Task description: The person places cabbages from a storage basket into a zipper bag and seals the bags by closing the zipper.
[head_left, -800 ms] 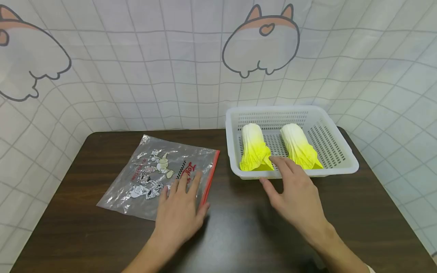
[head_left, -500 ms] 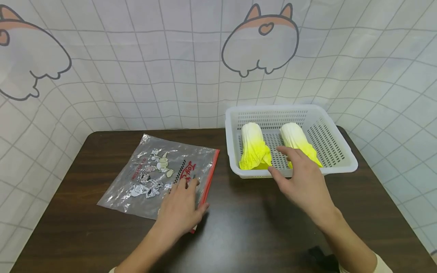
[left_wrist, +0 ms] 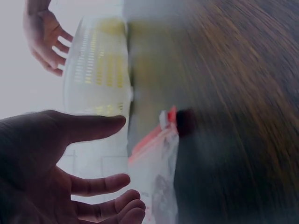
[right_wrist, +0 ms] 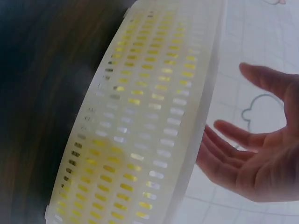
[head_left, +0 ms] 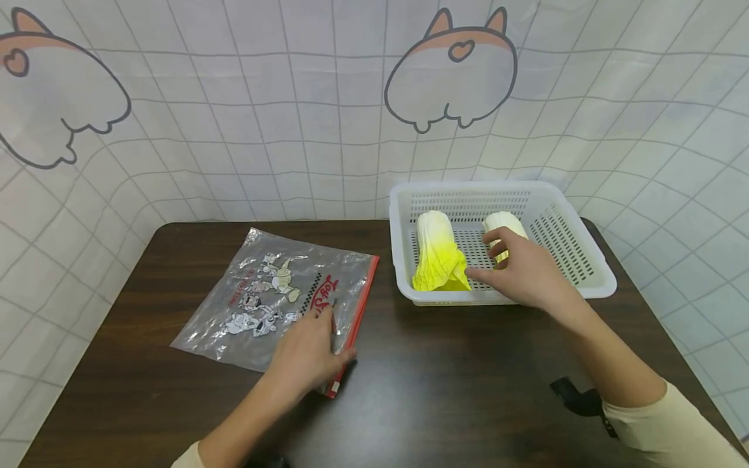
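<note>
Inside a white slotted plastic basket (head_left: pixel 404 260), two Chinese cabbages lie side by side, white at the base and yellow at the leaves. My right hand (head_left: pixel 526 273) hovers above the right cabbage (head_left: pixel 504 222), covering its leafy end, with thumb and fingers apart and curved. From the right wrist view, that hand (right_wrist: pixel 257 144) is above the basket rim (right_wrist: pixel 198 116), holding nothing. The left cabbage (head_left: pixel 437 250) is untouched. Over the lower right of a clear printed zip bag (head_left: pixel 257 299), my left hand (head_left: pixel 307 348) has relaxed fingers near its red zip edge (head_left: pixel 364 296).
The dark wooden table (head_left: pixel 433 390) carries the bag on the left and the basket at the back right. Behind them hangs a white grid-patterned cloth (head_left: pixel 263 130) with cartoon animal prints. A black strap (head_left: pixel 576 396) shows by the right sleeve (head_left: pixel 661 416).
My right hand has moved from the basket's front edge, forward and right, over the right cabbage. My left hand's fingers have bent and drawn back slightly on the bag.
</note>
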Available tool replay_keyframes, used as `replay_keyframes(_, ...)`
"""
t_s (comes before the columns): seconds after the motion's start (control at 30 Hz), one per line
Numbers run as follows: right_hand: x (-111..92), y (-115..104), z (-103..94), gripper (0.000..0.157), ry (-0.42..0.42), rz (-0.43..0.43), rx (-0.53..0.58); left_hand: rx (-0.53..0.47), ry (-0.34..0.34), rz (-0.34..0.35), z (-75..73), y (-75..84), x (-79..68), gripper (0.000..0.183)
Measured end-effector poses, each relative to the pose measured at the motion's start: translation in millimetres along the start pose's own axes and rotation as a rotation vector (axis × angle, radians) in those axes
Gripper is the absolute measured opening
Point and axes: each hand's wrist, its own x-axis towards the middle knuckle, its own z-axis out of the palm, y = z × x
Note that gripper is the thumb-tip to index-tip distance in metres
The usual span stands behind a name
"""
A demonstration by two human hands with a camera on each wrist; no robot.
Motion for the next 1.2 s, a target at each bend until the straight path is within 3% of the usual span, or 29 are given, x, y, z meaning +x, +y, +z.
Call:
replay_keyframes(0.27,25.2,1.2,-7.4,0.075,-0.184,0.097,0.173,0.020,-0.054,0.016,7.8,-5.1,4.7,0.042)
replay_keyframes(0.43,38.3,4.5,-9.1,0.077,-0.283,0.137,0.269,-0.007,-0.035,0.032,10.6,-8.4,6.2,0.029)
replay_keyframes(0.73,55.9,6.6,-13.3,0.080,-0.350,0.195,0.290,-0.055,0.012,0.020,8.2,-7.2,5.5,0.017)
replay_keyframes(0.87,60.7,6.8,-12.1,0.082,-0.380,0.214,0.278,-0.007,0.075,0.006,7.8,-5.5,2.5,0.018)
replay_keyframes(1.2,71.2,2.1,-1.3,0.082,-0.441,0.243,0.250,0.155,0.344,0.021,-2.8,1.6,-7.2,0.012)
